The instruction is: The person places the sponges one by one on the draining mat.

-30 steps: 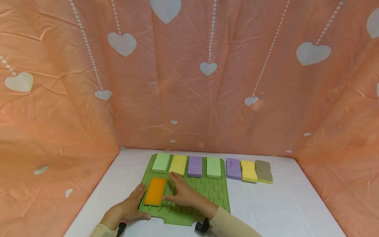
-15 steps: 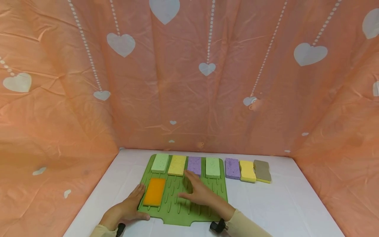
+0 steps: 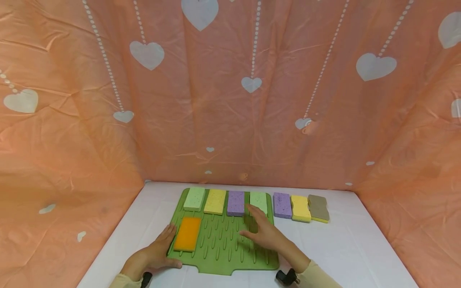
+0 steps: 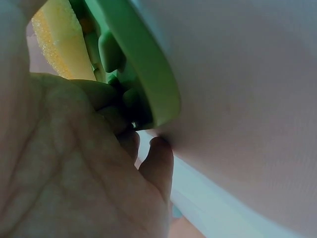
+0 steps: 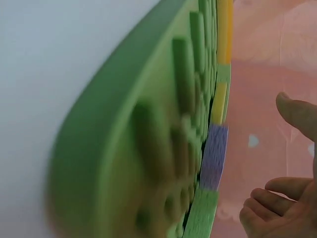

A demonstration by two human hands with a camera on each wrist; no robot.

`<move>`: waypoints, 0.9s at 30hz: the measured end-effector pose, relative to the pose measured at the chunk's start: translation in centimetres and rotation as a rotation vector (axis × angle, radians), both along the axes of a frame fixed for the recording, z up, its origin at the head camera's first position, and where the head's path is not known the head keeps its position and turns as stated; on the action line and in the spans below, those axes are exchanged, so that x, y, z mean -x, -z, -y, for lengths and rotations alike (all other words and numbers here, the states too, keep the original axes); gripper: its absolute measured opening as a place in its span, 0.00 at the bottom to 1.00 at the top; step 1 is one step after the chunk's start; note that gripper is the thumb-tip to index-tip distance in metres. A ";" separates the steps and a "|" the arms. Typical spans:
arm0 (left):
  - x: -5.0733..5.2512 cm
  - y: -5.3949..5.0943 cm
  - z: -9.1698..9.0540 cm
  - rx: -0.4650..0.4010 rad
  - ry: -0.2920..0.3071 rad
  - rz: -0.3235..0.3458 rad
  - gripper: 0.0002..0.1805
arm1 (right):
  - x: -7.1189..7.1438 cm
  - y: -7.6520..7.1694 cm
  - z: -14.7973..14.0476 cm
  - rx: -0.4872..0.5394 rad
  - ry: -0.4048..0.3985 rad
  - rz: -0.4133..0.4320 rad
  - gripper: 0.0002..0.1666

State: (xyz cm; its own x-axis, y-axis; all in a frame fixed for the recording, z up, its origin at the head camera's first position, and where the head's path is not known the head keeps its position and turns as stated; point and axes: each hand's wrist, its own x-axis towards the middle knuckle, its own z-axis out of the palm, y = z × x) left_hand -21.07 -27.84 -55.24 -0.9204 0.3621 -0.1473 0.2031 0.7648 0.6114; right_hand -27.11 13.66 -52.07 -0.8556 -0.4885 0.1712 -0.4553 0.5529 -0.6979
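A green ridged mat [image 3: 216,260] lies on the white table. My left hand [image 3: 155,252] rests at its front left corner, fingers stretched along the left edge and thumb by the front edge. Just right of those fingers an orange sponge [image 3: 187,234] lies flat on the mat. My right hand [image 3: 268,235] hovers over the mat's right part, thumb and fingers spread around nothing. In the right wrist view this hand [image 5: 282,206] is apart from the mat. Along the back of the mat are a pale green sponge [image 3: 195,198], a yellow one, a purple sponge [image 3: 235,203] and another pale green sponge [image 3: 258,201], partly covered by my right fingers.
Right of the mat, on the table, stand a purple sponge [image 3: 282,205], a notched yellow sponge [image 3: 300,208] and a grey-topped sponge [image 3: 319,207], side by side. An orange-pink sheet [image 3: 223,132] with white hearts walls the table behind and at both sides.
My right hand has moved rightward from beside the orange sponge, across the mat, holding nothing. My left hand and the sponges have stayed in place.
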 end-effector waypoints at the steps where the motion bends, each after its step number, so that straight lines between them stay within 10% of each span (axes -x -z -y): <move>1: 0.0 0.1 0.0 0.000 -0.001 0.001 0.77 | -0.1 0.0 -0.5 -0.003 0.017 -0.010 0.57; 27: -0.2 -0.4 -0.1 -0.008 -0.014 0.034 0.77 | 0.6 -0.4 -13.1 -0.042 0.200 -0.157 0.56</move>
State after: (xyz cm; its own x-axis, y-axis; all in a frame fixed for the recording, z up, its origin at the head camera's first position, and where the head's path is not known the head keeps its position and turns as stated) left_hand -20.92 -27.74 -54.85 -0.9200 0.3501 -0.1760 0.1708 0.7626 0.6239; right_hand -27.75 26.71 -51.69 -0.9003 -0.3218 0.2932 -0.4353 0.6698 -0.6016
